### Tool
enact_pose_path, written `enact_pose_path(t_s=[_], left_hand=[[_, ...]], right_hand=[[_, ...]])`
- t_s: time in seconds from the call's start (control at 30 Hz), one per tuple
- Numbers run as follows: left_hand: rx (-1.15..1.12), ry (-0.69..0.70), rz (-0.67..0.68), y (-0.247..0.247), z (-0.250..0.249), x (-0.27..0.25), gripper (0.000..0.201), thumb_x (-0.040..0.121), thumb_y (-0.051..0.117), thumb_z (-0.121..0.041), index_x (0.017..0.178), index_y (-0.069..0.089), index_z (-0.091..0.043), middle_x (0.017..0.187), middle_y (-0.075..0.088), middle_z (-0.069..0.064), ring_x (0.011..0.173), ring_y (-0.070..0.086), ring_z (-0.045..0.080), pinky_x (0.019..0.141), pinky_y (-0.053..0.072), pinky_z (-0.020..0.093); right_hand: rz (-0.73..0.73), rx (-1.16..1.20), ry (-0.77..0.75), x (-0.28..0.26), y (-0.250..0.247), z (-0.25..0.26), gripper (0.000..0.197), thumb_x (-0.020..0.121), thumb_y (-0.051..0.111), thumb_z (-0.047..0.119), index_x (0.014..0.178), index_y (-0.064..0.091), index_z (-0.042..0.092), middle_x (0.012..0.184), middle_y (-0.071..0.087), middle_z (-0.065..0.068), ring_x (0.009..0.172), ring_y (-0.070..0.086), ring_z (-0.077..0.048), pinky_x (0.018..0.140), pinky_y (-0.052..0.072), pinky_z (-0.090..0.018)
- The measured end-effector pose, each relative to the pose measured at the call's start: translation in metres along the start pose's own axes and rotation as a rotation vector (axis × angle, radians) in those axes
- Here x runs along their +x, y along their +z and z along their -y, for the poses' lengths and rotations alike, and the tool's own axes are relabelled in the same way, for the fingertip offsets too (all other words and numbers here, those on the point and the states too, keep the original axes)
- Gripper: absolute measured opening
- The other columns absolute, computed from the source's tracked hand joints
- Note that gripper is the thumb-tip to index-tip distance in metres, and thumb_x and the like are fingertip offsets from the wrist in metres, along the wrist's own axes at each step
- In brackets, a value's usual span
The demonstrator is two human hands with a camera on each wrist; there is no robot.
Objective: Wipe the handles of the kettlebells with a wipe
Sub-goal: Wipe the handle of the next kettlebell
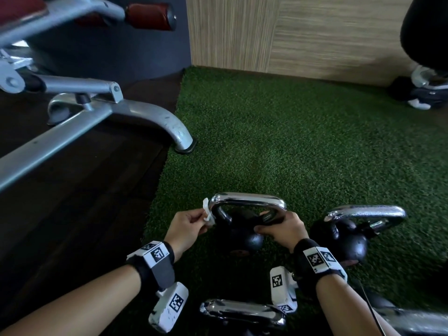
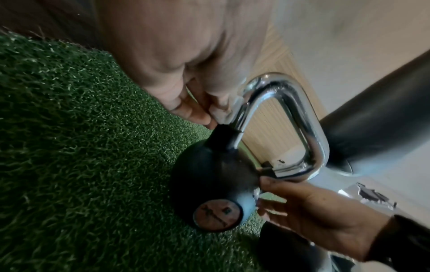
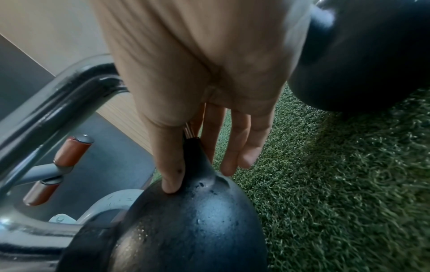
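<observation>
A black kettlebell (image 1: pixel 242 236) with a chrome handle (image 1: pixel 247 200) stands on green turf in front of me. My left hand (image 1: pixel 204 223) pinches a small white wipe (image 1: pixel 207 212) against the left leg of that handle. My right hand (image 1: pixel 264 224) grips the handle's right leg just above the ball. In the right wrist view the thumb (image 3: pixel 170 165) and fingers (image 3: pixel 237 147) straddle the black neck of the kettlebell (image 3: pixel 197 220). The left wrist view shows the handle (image 2: pixel 291 110), with the wipe itself hard to make out.
A second kettlebell (image 1: pixel 349 241) stands just to the right, and a third chrome handle (image 1: pixel 242 310) lies below my wrists. A grey bench frame (image 1: pixel 145 117) stands on the dark floor at left. A wooden wall panel (image 1: pixel 291 32) and a person's shoe (image 1: pixel 426 93) lie beyond.
</observation>
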State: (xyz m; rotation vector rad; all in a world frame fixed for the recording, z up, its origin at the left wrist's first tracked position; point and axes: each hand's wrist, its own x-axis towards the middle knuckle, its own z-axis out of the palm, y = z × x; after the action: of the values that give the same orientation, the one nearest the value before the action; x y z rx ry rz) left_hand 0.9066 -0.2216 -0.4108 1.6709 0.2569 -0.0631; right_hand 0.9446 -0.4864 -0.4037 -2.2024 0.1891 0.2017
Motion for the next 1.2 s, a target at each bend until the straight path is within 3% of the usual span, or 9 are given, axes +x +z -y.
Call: enact_pose_path(t_s=[0.17,0.23,0.37,0.57,0.73,0.87,1.03,1.1,1.2], left_hand=[[0.172,0.024,0.095,-0.005,0.000,-0.002,0.016,0.096,0.066,-0.010,0.084,0.077,-0.011,0.087,0.079,0.001,0.091,0.074,0.018,0.088,0.060,0.039],[0.197,0.052,0.131,-0.006,-0.003,-0.007,0.019,0.087,0.073,-0.029,0.086,0.075,-0.010,0.088,0.078,0.003,0.088,0.072,0.015,0.093,0.059,0.046],[0.374,0.098,0.008,-0.002,-0.010,-0.010,0.037,0.085,0.075,-0.055,0.081,0.077,-0.018,0.077,0.077,-0.001,0.077,0.076,0.013,0.081,0.062,0.041],[0.353,0.161,-0.060,0.008,-0.019,-0.003,0.019,0.089,0.076,-0.043,0.082,0.079,-0.025,0.075,0.077,-0.012,0.071,0.076,0.010,0.076,0.064,0.035],[0.447,0.169,-0.124,0.022,-0.025,0.032,0.033,0.087,0.074,-0.053,0.080,0.078,-0.021,0.072,0.077,-0.007,0.071,0.075,0.012,0.075,0.062,0.040],[0.549,0.197,-0.128,0.048,-0.042,0.045,0.033,0.090,0.072,-0.043,0.077,0.075,-0.013,0.072,0.076,0.001,0.070,0.071,0.019,0.071,0.056,0.033],[0.554,0.178,-0.051,0.050,-0.042,0.048,0.039,0.087,0.069,-0.043,0.069,0.069,-0.009,0.059,0.067,0.001,0.052,0.053,0.008,0.059,0.042,0.026],[0.509,0.165,0.039,0.043,-0.036,0.048,0.047,0.086,0.059,-0.049,0.073,0.067,-0.005,0.066,0.068,0.010,0.056,0.056,0.012,0.065,0.049,0.031],[0.528,0.152,0.109,0.039,-0.038,0.049,0.031,0.092,0.063,-0.038,0.084,0.076,-0.010,0.077,0.075,0.008,0.067,0.067,0.015,0.071,0.051,0.033]], right_hand=[[0.010,-0.009,-0.003,-0.003,-0.005,0.002,0.040,0.059,0.100,0.031,0.091,0.077,0.039,0.081,0.076,0.014,0.078,0.068,0.002,0.070,0.048,-0.011],[0.013,-0.032,0.006,-0.003,-0.006,0.002,0.039,0.057,0.101,0.034,0.089,0.079,0.035,0.081,0.077,0.013,0.079,0.069,0.000,0.070,0.049,-0.012],[-0.001,-0.053,0.030,-0.003,-0.006,0.003,0.039,0.052,0.102,0.034,0.084,0.081,0.026,0.081,0.078,0.008,0.083,0.073,-0.008,0.082,0.057,-0.025],[0.086,-0.110,0.060,-0.016,-0.023,0.015,0.048,0.057,0.101,0.019,0.073,0.057,0.025,0.077,0.059,0.009,0.085,0.061,-0.016,0.077,0.048,-0.024],[0.260,-0.315,-0.061,-0.020,-0.028,0.006,0.035,0.067,0.093,0.013,0.062,0.064,0.032,0.068,0.066,0.014,0.079,0.067,-0.008,0.054,0.042,-0.009],[0.397,-0.312,-0.105,-0.023,-0.017,0.006,0.034,0.077,0.081,0.005,0.083,0.081,0.039,0.071,0.073,0.025,0.077,0.069,0.010,0.073,0.054,-0.010],[0.281,-0.268,-0.187,-0.007,-0.007,0.012,0.030,0.085,0.077,0.011,0.077,0.073,0.039,0.083,0.076,0.013,0.082,0.071,0.000,0.080,0.056,-0.019],[0.190,-0.231,-0.216,-0.001,-0.003,0.014,0.020,0.083,0.083,0.028,0.099,0.075,0.035,0.099,0.076,0.010,0.091,0.070,-0.008,0.088,0.057,-0.028],[0.309,-0.181,-0.141,0.009,0.008,0.012,0.058,0.076,0.086,0.049,0.129,0.068,0.035,0.117,0.075,0.004,0.099,0.068,-0.014,0.091,0.054,-0.029]])
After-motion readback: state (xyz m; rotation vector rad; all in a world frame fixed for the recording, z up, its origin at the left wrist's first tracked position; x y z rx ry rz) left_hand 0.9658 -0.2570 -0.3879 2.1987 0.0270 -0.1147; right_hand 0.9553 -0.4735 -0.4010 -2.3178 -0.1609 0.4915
